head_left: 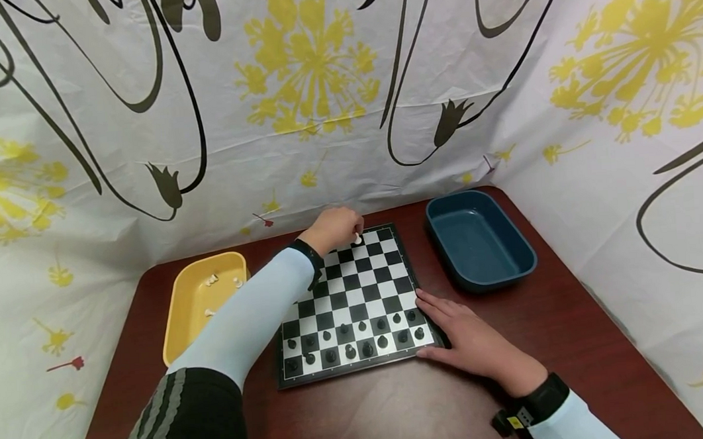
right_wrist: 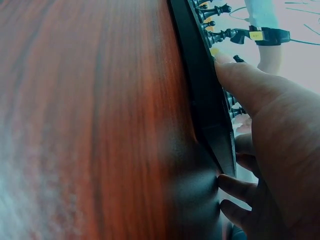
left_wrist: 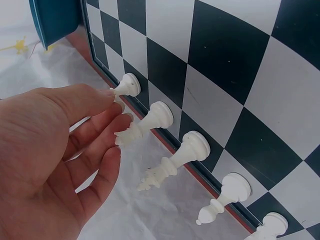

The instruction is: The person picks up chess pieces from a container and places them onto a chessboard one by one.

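Head view: seeing a flower-print cloth (head_left: 236, 172) hanging along the far side of a dark red table (head_left: 349, 412). Spotting a chessboard (head_left: 355, 292) lying mid-table, with a blue tray (head_left: 480, 239) sitting off to its right and a yellow tray (head_left: 191, 297) sitting to its left. Resting the right hand (head_left: 465, 333) on the near right corner of the chessboard, with fingers and thumb spread apart. Reaching over to the far edge with the left hand (head_left: 335, 229), pinching a white chess piece (left_wrist: 130, 85) by its top on the far row. Catching other white pieces (left_wrist: 195, 145) in the left wrist view, standing in line beside it. Also noticing two rows of black pieces (head_left: 350, 351) standing on the near side.
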`<action>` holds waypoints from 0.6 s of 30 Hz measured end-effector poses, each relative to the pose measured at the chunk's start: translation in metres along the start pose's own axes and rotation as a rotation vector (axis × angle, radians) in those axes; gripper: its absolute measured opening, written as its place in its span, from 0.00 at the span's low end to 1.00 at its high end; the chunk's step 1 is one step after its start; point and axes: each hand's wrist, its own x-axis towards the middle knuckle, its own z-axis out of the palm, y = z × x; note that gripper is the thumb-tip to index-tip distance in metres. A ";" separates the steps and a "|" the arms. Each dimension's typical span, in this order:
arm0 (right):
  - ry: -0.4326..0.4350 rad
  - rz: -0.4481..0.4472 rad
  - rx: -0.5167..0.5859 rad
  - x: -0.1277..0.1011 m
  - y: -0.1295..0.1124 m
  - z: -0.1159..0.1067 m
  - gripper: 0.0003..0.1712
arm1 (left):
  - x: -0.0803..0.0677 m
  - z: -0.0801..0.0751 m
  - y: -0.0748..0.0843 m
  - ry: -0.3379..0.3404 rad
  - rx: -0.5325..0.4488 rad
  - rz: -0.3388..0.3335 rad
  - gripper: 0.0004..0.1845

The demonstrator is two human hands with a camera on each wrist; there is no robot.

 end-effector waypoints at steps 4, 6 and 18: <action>0.004 -0.001 0.000 0.001 0.000 0.001 0.59 | -0.003 -0.001 -0.003 0.005 -0.007 -0.003 0.10; 0.004 -0.006 0.001 0.002 -0.001 0.001 0.59 | -0.009 -0.004 -0.008 0.009 -0.023 -0.011 0.11; 0.005 0.002 -0.012 0.001 -0.001 0.002 0.59 | -0.088 -0.034 -0.075 0.142 -0.148 -0.112 0.17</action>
